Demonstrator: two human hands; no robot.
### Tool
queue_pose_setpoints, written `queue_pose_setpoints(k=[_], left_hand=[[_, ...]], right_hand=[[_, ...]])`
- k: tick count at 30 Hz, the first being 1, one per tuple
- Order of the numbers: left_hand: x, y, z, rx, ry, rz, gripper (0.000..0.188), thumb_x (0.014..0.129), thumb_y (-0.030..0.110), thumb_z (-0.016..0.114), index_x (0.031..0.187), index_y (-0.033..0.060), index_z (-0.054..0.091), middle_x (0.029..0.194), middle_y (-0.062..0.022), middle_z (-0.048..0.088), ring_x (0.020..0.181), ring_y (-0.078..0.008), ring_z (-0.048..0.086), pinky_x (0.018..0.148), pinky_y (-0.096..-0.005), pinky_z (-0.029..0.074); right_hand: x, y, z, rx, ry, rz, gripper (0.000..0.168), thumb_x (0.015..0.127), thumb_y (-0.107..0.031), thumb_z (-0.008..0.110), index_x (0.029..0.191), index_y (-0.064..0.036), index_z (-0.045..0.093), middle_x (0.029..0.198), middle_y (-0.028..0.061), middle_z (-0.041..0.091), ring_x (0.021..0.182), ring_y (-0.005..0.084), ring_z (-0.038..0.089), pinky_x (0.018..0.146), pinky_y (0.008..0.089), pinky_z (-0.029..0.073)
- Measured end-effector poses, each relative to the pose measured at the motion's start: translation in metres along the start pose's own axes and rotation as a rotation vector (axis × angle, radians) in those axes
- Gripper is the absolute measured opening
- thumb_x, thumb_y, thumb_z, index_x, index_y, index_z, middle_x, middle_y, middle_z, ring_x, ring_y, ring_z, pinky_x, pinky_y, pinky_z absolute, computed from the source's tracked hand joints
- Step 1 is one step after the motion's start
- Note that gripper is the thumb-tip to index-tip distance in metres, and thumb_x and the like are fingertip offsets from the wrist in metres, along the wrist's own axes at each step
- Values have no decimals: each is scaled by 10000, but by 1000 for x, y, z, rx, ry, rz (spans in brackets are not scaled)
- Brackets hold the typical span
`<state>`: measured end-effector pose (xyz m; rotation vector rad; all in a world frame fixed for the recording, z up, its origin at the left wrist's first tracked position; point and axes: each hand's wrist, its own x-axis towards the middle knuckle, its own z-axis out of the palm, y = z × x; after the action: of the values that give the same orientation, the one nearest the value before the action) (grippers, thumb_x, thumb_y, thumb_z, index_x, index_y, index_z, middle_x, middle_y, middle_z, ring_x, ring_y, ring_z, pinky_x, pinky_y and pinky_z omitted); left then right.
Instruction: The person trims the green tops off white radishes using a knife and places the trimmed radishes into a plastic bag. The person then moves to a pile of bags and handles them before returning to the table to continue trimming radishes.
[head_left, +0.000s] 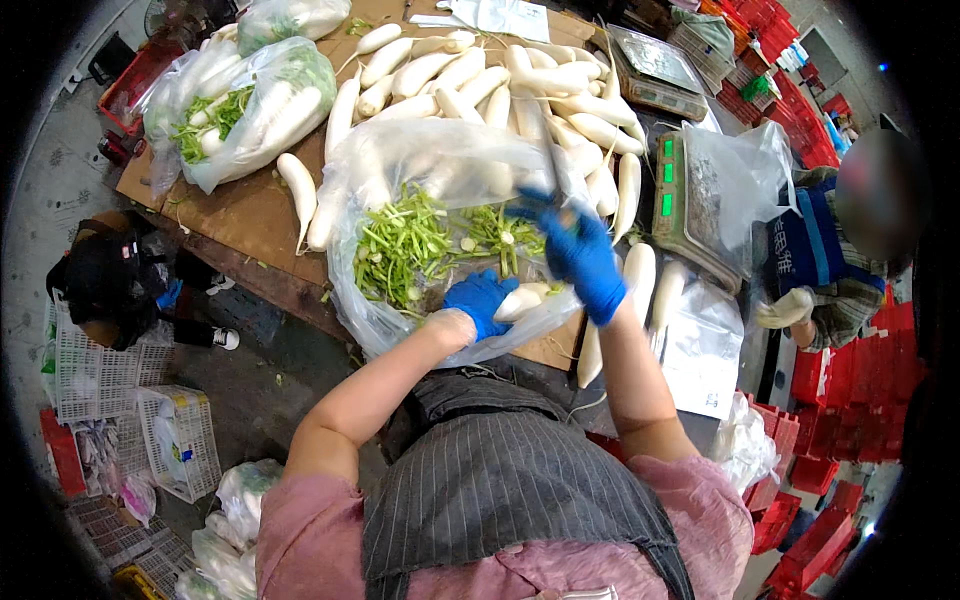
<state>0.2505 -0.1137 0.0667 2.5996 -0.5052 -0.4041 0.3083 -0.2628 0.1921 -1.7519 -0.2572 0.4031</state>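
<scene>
My left hand (480, 304), in a blue glove, grips a white radish (521, 301) near the front rim of a large clear plastic bag (352, 292). My right hand (581, 255), also gloved in blue, holds a knife (553, 154) by its handle, with the blurred blade pointing away from me. Inside the bag lie heaps of cut green radish stalks (401, 244). Beyond the bag is a big pile of white radishes (457, 75). More long radishes (639, 274) lie to the right, beside my right forearm.
Filled plastic bags of radishes (277, 112) stand at the table's left. Digital scales (686, 195) are at the right, near plastic bags (701, 345). A co-worker (817, 247) stands beyond them; another person (112, 277) is at the left, by white crates (176, 442). Cardboard (247, 217) covers the tabletop.
</scene>
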Motion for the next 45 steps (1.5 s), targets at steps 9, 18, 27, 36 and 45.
queue_pose_setpoints(k=[9, 18, 27, 36, 45], left_hand=[[21, -26, 0, -218, -40, -57, 710, 706, 364, 694, 1304, 108, 411, 1194, -209, 527, 1060, -359, 532, 910, -408, 423], [-55, -28, -91, -1511, -68, -157, 639, 807, 398, 602, 1281, 10, 418, 1047, -165, 596, 852, -227, 615, 727, -315, 506], [-86, -2, -67, -1823, -104, -211, 669, 848, 576, 454, 1174, -7, 496, 850, -152, 630, 654, -223, 618, 555, -306, 505], [-93, 12, -71, -1467, 69, -190, 552, 799, 333, 641, 1187, -28, 486, 883, -157, 636, 717, -214, 635, 609, -299, 524], [-86, -3, -74, -1602, 332, -110, 646, 836, 403, 600, 1320, 40, 375, 1207, -151, 518, 1008, -259, 569, 842, -397, 488]], right_hand=[[-52, 94, -12, -432, 164, 55, 547, 853, -302, 606, 1324, -96, 416, 976, 216, 634, 655, 226, 629, 624, 325, 488], [-62, 63, -20, -135, 42, -38, 415, 864, -207, 594, 1246, -81, 494, 1018, 50, 637, 526, 49, 470, 450, 205, 403], [-52, 19, -12, -382, -195, -301, 198, 831, -188, 623, 954, -36, 597, 671, 149, 584, 589, 265, 582, 561, 324, 459], [-53, 24, -11, -560, -186, -425, 266, 805, -302, 645, 900, -56, 606, 691, 195, 588, 652, 362, 597, 560, 373, 469], [-52, 62, -23, -151, -169, 96, 356, 939, -316, 432, 818, -31, 607, 571, 23, 551, 454, 72, 482, 432, 217, 385]])
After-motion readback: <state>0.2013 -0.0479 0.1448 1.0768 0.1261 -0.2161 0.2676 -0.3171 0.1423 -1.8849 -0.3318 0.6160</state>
